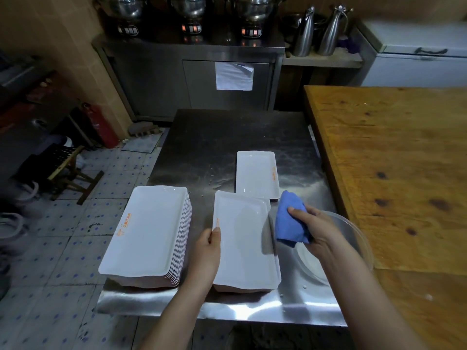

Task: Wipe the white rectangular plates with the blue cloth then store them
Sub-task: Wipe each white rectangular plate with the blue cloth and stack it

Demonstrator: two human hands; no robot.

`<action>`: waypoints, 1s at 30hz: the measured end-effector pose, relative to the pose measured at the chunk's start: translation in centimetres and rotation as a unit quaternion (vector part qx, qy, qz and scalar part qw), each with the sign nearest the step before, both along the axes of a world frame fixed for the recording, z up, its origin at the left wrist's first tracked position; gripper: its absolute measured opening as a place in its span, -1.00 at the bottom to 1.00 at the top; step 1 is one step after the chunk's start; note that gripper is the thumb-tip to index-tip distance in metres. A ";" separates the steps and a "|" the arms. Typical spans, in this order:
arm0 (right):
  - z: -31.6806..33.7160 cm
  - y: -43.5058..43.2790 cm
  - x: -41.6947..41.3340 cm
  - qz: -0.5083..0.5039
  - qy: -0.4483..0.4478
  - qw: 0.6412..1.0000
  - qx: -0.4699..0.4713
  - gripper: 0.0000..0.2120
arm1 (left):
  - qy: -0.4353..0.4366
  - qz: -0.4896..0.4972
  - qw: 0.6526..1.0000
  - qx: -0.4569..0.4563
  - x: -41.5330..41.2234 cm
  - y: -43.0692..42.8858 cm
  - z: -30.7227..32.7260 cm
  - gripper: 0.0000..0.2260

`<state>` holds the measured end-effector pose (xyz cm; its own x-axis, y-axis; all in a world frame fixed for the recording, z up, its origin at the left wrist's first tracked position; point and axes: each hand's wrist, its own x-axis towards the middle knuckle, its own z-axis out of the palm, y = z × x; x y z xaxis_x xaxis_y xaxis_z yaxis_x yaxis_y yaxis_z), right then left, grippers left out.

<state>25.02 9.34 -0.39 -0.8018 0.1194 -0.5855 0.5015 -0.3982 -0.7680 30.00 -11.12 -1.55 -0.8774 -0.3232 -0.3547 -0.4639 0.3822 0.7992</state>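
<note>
Left hand (208,246): thumb lies on the left rim of a white rectangular plate (245,243) and the fingers curl at its edge, so the hand grips that plate. The plate lies flat on the steel table (227,132), on top of at least one more plate.

Right hand (313,228): fingers are closed round a bunched blue cloth (289,219), just beside the gripped plate's right rim. Contact between cloth and plate cannot be determined. A clear bowl (353,236) sits under and behind this hand.

To the outer side of the left hand stands a tall stack of plates (149,231). Beyond the right hand's fingertips lies a single far plate (256,174).

Markings: all three top plates carry orange print along one long rim, too small to read. Outward of the right hand is a wooden table (391,160).
</note>
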 end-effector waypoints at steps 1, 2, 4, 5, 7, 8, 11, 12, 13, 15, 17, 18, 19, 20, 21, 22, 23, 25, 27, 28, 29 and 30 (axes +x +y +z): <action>-0.2 -0.1 0.0 0.003 -0.001 1.000 0.001 -0.67 | 0.004 -0.003 0.999 -0.034 0.1 0.0 -0.2 -0.67; -0.3 -0.4 0.1 0.008 -0.002 1.000 0.001 -0.67 | 0.012 -0.004 0.998 -0.065 0.1 -0.1 -0.4 -0.65; -0.5 -0.9 0.3 0.022 -0.001 1.000 -0.003 -0.67 | 0.038 -0.007 0.991 -0.125 0.1 -0.1 -1.2 -0.67; -0.6 -1.2 0.4 0.028 0.000 1.000 -0.003 -0.68 | 0.049 -0.008 0.988 -0.147 0.1 0.0 -1.6 -0.69; -0.8 -1.6 0.5 0.035 -0.003 0.999 -0.003 -0.66 | 0.059 0.001 0.985 -0.161 -0.1 0.1 -2.5 -0.71; -0.9 -1.7 0.6 0.038 -0.005 0.999 -0.005 -0.65 | 0.059 0.006 0.985 -0.159 -0.1 0.1 -3.0 -0.72; -1.3 -1.7 0.8 0.046 -0.012 0.999 -0.009 -0.69 | 0.060 0.012 0.987 -0.150 -0.2 0.2 -3.8 -0.75; -1.4 -1.7 0.9 0.049 -0.016 0.999 -0.009 -0.71 | 0.056 0.013 0.988 -0.143 -0.3 0.2 -3.8 -0.76; -1.5 -1.6 1.0 0.052 -0.019 0.998 -0.009 -0.72 | 0.054 0.012 0.989 -0.134 -0.3 0.2 -3.9 -0.77; -1.7 -1.4 1.0 0.058 -0.022 0.998 -0.009 -0.70 | 0.053 0.008 0.990 -0.127 -0.6 -0.2 -4.0 -0.81; -1.8 -1.1 0.8 0.058 -0.026 0.998 -0.005 -0.68 | 0.062 0.006 0.990 -0.124 -1.2 -0.8 -4.3 -0.84; -1.8 -0.9 0.5 0.058 -0.027 0.998 -0.003 -0.68 | 0.070 0.006 0.990 -0.120 -1.6 -1.1 -4.3 -0.86; -1.8 -0.7 0.2 0.058 -0.029 0.998 -0.002 -0.69 | 0.074 0.004 0.990 -0.117 -2.1 -1.3 -4.2 -0.88; -1.7 -0.5 -0.2 0.059 -0.028 0.998 -0.002 -0.73 | 0.072 0.003 0.991 -0.115 -2.8 -1.4 -3.8 -0.87; -1.6 -0.2 -0.5 0.059 -0.026 0.998 -0.003 -0.79 | 0.066 0.004 0.991 -0.113 -3.6 -1.5 -3.4 -0.83; -1.4 -0.1 -1.0 0.059 -0.024 0.998 -0.003 -0.85 | 0.065 0.001 0.992 -0.113 -4.6 -1.5 -2.9 -0.80; -1.2 0.1 -1.4 0.057 -0.022 0.998 -0.003 -0.88 | 0.066 -0.008 0.991 -0.115 -5.6 -1.4 -2.4 -0.79; -0.9 0.3 -2.5 0.055 -0.017 0.998 0.001 -0.88 | 0.068 -0.036 0.991 -0.114 -8.2 -1.3 -1.2 -0.76; -0.7 0.2 -3.8 0.049 -0.014 0.999 0.002 -0.86 | 0.059 -0.061 0.992 -0.092 -11.5 -1.1 -0.6 -0.75; -0.7 0.3 -4.6 0.043 -0.010 0.999 0.005 -0.83 | 0.044 -0.071 0.993 -0.079 -13.2 -0.8 -0.4 -0.76; -0.6 0.2 -5.5 0.038 -0.006 0.999 0.008 -0.80 | 0.025 -0.082 0.994 -0.067 -15.0 -0.7 -0.5 -0.77; -0.7 0.1 -6.3 0.035 -0.004 0.999 0.010 -0.79 | 0.003 -0.094 0.994 -0.062 -16.6 -0.6 -0.7 -0.80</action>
